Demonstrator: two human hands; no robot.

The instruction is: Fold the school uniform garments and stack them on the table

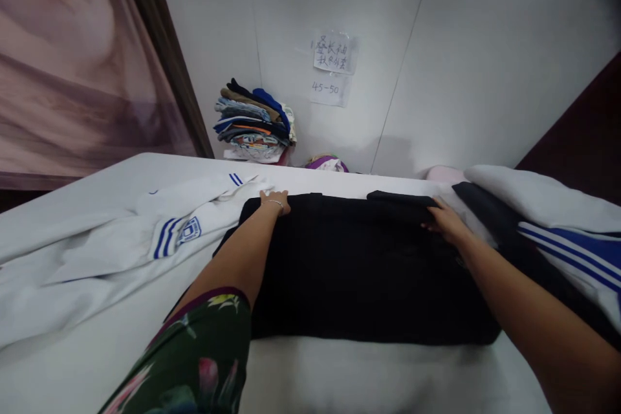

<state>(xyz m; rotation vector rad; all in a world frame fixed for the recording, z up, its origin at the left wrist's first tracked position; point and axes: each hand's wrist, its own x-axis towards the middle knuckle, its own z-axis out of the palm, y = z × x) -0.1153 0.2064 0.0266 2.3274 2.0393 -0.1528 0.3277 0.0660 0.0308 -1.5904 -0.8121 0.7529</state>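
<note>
A black garment (354, 272) lies spread in a wide rectangle on the white table, its far right edge raised into a narrow flap. At the far left corner is my left hand (275, 200), a thin bracelet on its wrist, with fingers closed over the cloth's edge. My right hand (446, 221) grips the flap at the far right corner, thumb and fingers around the fabric. Part of the garment's left side is hidden behind my left forearm.
Left on the table (310, 372) lies a white garment (107, 246) with blue stripes and a badge. To the right are heaped a white garment (548, 197) and a blue striped one (582, 249). Folded clothes (252, 119) are stacked beyond the far edge, below handwritten paper signs (334, 52).
</note>
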